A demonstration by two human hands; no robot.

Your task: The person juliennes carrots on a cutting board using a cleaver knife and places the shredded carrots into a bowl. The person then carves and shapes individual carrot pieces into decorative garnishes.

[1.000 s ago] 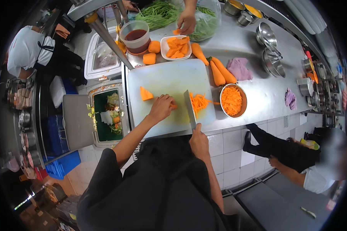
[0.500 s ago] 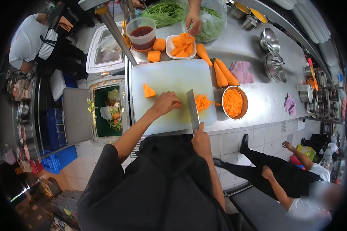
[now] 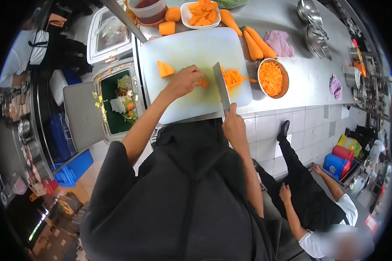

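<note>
My right hand [image 3: 234, 125] is closed round the handle of a cleaver [image 3: 222, 85], whose blade stands over the white cutting board [image 3: 191, 43]. Thin orange carrot shreds [image 3: 233, 78] lie just right of the blade. On the board, my left hand [image 3: 185, 81] has its fingertips at a small carrot piece [image 3: 202, 83], partly hidden by the fingers; whether it grips the piece is unclear. A larger carrot chunk [image 3: 165, 69] lies at the board's left. Beside the board on the right is a metal bowl [image 3: 285, 87] of shredded carrot.
Whole carrots [image 3: 260, 42], a purple cloth [image 3: 279, 43] and a white dish [image 3: 186, 14] of carrot pieces sit behind the board. An open waste bin [image 3: 101, 89] stands left. A co-worker [image 3: 311, 195] is at lower right, another at upper left.
The view has tilted down, so the counter sits higher in the frame. The co-worker's hand by the dish has left view. The person at right has come closer. The cleaver stays beside the shreds.
</note>
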